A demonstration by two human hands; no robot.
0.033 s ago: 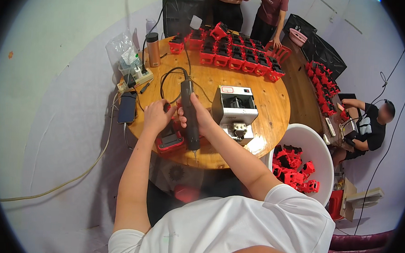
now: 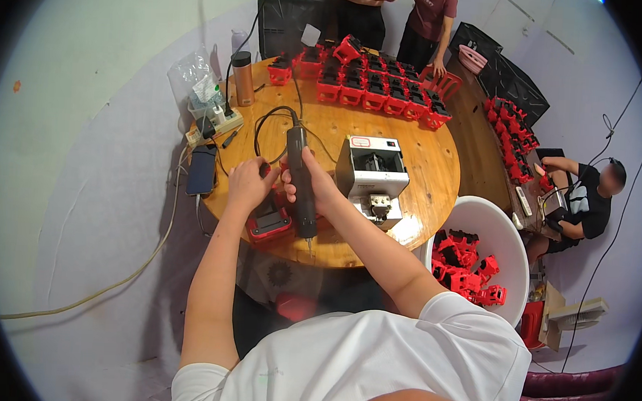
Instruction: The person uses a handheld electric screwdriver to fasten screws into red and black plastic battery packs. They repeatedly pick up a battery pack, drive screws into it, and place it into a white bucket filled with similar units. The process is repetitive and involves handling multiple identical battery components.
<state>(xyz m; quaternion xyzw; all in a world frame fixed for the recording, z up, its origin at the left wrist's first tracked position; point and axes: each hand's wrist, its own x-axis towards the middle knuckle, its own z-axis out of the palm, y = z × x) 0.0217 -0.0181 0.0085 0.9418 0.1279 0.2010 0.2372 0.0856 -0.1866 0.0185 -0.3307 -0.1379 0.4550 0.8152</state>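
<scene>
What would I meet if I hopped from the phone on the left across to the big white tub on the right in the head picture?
Dark phone → left hand → black corded screwdriver, held in the right hand → silver-and-white machine → big white tub with red-and-black parts in it.
</scene>
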